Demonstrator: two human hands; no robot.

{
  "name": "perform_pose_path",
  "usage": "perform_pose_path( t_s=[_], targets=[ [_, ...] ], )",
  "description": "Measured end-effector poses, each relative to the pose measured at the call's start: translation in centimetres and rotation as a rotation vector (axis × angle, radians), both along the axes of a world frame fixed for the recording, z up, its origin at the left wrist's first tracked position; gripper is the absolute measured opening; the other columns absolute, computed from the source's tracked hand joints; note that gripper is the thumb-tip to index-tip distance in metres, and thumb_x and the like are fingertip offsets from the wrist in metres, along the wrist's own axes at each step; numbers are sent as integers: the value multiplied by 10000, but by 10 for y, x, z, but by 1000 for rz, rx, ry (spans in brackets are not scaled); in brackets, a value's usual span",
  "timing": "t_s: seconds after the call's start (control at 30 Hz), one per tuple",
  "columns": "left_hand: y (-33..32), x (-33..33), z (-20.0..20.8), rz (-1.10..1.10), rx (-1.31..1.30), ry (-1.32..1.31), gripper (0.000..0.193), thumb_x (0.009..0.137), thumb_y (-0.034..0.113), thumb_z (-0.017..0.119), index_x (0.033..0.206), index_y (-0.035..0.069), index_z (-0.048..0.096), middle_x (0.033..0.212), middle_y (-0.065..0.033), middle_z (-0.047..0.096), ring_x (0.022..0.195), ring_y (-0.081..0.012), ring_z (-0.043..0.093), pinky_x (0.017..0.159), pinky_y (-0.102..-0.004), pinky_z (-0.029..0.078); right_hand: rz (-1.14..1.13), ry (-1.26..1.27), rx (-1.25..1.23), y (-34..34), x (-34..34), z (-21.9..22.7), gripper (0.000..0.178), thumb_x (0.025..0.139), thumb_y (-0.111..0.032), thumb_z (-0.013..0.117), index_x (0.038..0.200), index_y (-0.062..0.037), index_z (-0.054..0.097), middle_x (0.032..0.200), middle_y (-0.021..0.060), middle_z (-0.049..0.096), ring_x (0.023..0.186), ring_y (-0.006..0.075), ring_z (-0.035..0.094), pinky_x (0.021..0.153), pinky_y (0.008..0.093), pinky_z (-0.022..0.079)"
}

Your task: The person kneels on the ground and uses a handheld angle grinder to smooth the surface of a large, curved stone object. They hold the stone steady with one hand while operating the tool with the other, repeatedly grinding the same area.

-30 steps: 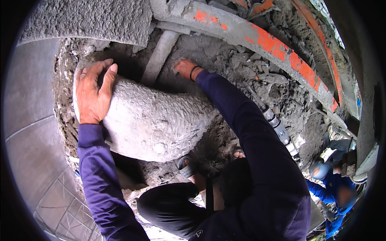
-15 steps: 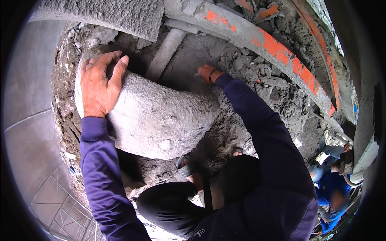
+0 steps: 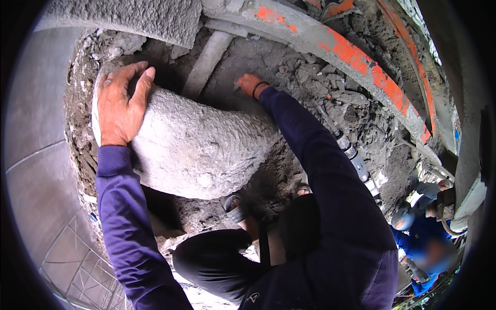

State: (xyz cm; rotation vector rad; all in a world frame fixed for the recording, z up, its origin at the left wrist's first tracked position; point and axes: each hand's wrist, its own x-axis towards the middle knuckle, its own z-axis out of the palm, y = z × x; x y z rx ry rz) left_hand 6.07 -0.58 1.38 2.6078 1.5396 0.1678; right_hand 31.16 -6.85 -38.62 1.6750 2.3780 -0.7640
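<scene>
My left hand [image 3: 121, 106] lies on the upper left end of a large, rough, pale grey stone-like block [image 3: 191, 150], the thumb apart from the fingers and nothing grasped. Beyond the block's far side, my right hand [image 3: 249, 84] is down in a dusty hollow, its fingers curled closed. Something small and grey shows at the fingertips, too unclear to name. A narrow grey bar [image 3: 207, 63] slants through the hollow, just left of that hand. Partly behind my right forearm, a long metal power tool with a thin bit [image 3: 356, 161] lies on the rubble.
A curved beam with orange patches [image 3: 351, 54] crosses the far right. Another rough block [image 3: 129, 18] stands at the far left. Broken rubble [image 3: 330, 88] covers the right side. My sandalled foot [image 3: 235, 207] is close to the block. A person in blue [image 3: 426, 248] is at the lower right.
My right hand has moved left and slightly farther away in the hollow. The power tool now shows beside my right arm. My left hand stays on the block.
</scene>
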Motion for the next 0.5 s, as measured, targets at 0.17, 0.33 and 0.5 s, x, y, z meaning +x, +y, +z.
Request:
perform_pose_path(
  t_s=[0.17, 0.33, 0.5],
  targets=[
    [5, 9, -6, -23, 7, -30, 414, 992, 446, 644, 1186, 99, 760, 1218, -119, 745, 1236, -317, 629, 1212, -497, 297, -63, -128, -236, -1, 16, -10, 211, 954, -108, 623, 1078, -72, 790, 1167, 159, 755, 1124, 356, 711, 927, 442, 586],
    [2, 13, -6, -25, 16, -24, 451, 984, 478, 645, 1192, 95, 759, 1218, -133, 744, 1238, -319, 630, 1209, -497, 305, 195, -237, -489, -35, 85, -18, 324, 861, -210, 766, 1143, -52, 770, 1185, 197, 745, 1147, 385, 699, 955, 465, 553],
    [-4, 5, -2, 31, 11, 14, 459, 984, 485, 641, 1198, 96, 759, 1231, -136, 741, 1243, -320, 628, 1216, -489, 303, -153, -62, -318, -14, 83, 69, 287, 912, -172, 718, 1158, -24, 737, 1191, 215, 730, 1106, 407, 700, 932, 491, 548]
  ],
)
